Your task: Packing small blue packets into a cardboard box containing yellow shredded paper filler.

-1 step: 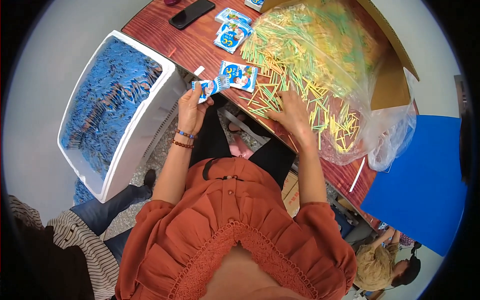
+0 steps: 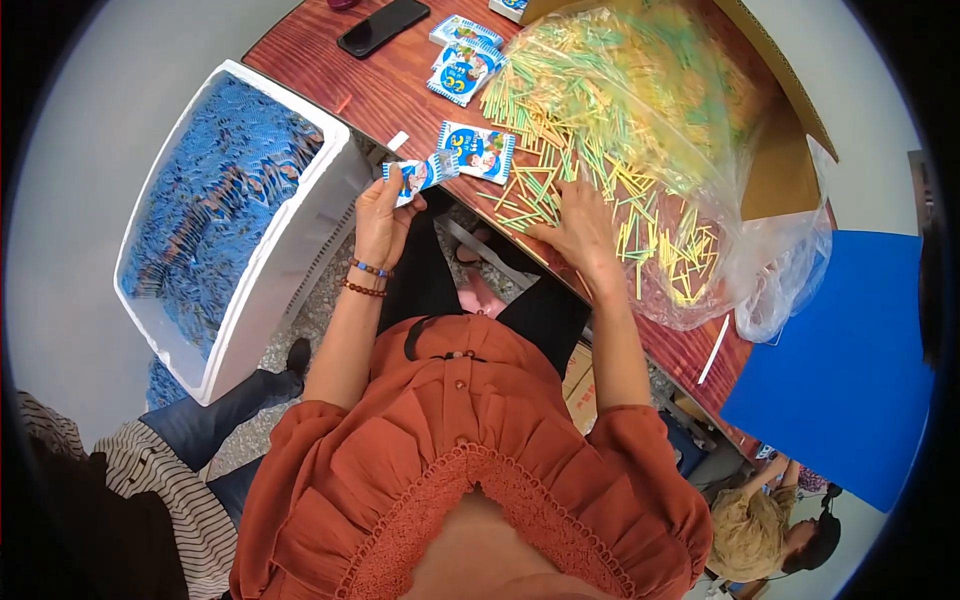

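Observation:
My left hand (image 2: 380, 222) pinches a small blue-and-white sachet (image 2: 418, 177) by its left end, just off the table's front edge. Its other end overlaps a similar packet (image 2: 478, 152) lying flat on the table. Thin green, yellow and orange sticks (image 2: 535, 190) are strewn loosely over the wood. Among them rests my right hand (image 2: 580, 228), thumb and fingers apart, with no stick plainly gripped; its fingertips are partly lost among the sticks. Behind it, a large clear plastic bag (image 2: 640, 90) lies spilling more of the same sticks.
On my left stands a white foam box (image 2: 290, 230) filled with many blue packets (image 2: 215, 190). More packets (image 2: 465, 72) and a black phone (image 2: 383, 27) lie toward the table's back. A cardboard box (image 2: 785, 170) and a blue panel (image 2: 835, 370) are at right. Other people sit nearby.
My right hand has shifted very slightly to the left among the sticks. My left hand keeps the sachet in the same place.

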`<state>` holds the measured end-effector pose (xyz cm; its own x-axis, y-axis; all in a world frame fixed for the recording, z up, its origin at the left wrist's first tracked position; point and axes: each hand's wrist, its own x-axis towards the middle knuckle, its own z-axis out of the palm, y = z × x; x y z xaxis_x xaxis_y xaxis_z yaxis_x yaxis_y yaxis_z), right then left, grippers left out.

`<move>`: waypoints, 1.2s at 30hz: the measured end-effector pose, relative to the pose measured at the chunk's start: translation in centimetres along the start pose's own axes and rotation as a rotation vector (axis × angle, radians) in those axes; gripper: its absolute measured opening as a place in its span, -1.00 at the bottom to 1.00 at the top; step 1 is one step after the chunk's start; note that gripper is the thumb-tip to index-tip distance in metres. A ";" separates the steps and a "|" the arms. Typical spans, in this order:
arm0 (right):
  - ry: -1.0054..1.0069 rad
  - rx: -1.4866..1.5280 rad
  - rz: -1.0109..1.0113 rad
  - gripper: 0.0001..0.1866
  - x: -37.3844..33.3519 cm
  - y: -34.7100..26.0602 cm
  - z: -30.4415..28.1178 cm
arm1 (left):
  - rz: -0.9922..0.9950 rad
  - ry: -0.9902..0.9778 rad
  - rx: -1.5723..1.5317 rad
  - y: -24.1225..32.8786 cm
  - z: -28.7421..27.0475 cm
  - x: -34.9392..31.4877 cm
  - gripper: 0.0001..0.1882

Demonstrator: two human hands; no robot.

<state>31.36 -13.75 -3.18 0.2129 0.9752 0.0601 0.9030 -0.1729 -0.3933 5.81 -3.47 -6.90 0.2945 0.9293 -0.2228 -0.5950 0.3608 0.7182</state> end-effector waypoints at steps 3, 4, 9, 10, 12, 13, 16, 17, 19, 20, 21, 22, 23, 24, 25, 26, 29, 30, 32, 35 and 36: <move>0.062 -0.157 0.008 -0.35 0.0 -1.6 0.6 | -0.012 -0.014 0.002 -0.3 -0.9 -0.1 -0.73; 0.117 -0.156 0.011 -0.38 0.3 -1.3 0.9 | -0.015 -0.026 -0.004 -0.4 -1.3 0.0 -0.74; 0.105 -0.189 0.077 -0.46 1.7 -0.6 0.4 | -0.003 -0.013 -0.024 -0.2 -1.8 0.1 -0.74; 0.068 -0.220 0.116 -0.49 1.9 -0.6 0.1 | -0.007 -0.001 -0.030 -0.2 -1.9 0.1 -0.74; 0.027 -0.252 0.157 -0.52 2.3 -0.8 -0.2 | -0.013 0.003 -0.041 -0.3 -2.0 0.2 -0.75; 0.019 -0.258 0.150 -0.54 2.7 -0.8 -0.2 | -0.018 0.006 -0.051 -0.4 -2.1 0.2 -0.75; -0.008 -0.274 0.148 -0.59 3.3 -0.7 0.1 | -0.033 0.010 -0.043 -0.6 -2.3 0.1 -0.76; -0.028 -0.279 0.150 -0.62 3.5 -0.8 0.3 | -0.030 0.013 -0.047 -0.6 -2.4 0.1 -0.76; -0.035 -0.300 0.141 -0.64 3.5 -0.9 0.2 | -0.027 0.011 -0.049 -0.5 -2.7 0.2 -0.76; -0.041 -0.320 0.138 -0.65 3.4 -0.9 0.2 | -0.025 0.014 -0.052 -0.4 -2.8 0.2 -0.76; -0.042 -0.322 0.135 -0.65 3.3 -0.8 0.5 | -0.025 0.021 -0.059 -0.3 -2.8 0.2 -0.76; -0.007 -0.340 0.131 -0.66 3.2 -0.5 1.0 | -0.025 0.029 -0.066 -0.3 -2.8 0.2 -0.76; 0.028 -0.357 0.129 -0.68 3.1 -0.4 1.2 | -0.024 0.030 -0.068 -0.3 -2.8 0.2 -0.76; 0.027 -0.359 0.127 -0.68 3.1 -0.3 1.2 | -0.029 0.035 -0.069 -0.3 -2.8 0.2 -0.76; 0.009 -0.350 0.129 -0.69 3.1 0.0 1.0 | -0.034 0.040 -0.069 -0.4 -2.8 0.2 -0.76; -0.008 -0.342 0.129 -0.69 3.2 0.3 0.8 | -0.032 0.039 -0.072 -0.3 -2.7 0.1 -0.76; -0.064 -0.115 0.261 -0.68 3.6 2.1 0.0 | -0.033 0.033 -0.083 -0.4 -2.7 0.1 -0.77; -0.203 0.025 0.426 -0.59 4.0 2.1 -1.2 | -0.034 0.023 -0.083 -0.4 -2.8 0.1 -0.77; -0.152 0.170 0.347 -0.57 4.0 5.7 -0.6 | -0.041 0.001 -0.084 -0.5 -2.7 0.2 -0.77; -0.057 0.411 0.284 -0.53 3.7 8.3 0.6 | -0.049 -0.002 -0.075 -0.6 -2.6 0.4 -0.77; -0.074 0.549 0.304 -0.53 3.6 8.0 0.0 | -0.044 -0.013 -0.075 -0.6 -2.7 0.4 -0.77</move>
<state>39.28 -11.65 -6.14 0.3861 0.9039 -0.1843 0.4790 -0.3672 -0.7973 4.30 -3.10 -9.17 0.3308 0.9117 -0.2438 -0.6354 0.4062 0.6568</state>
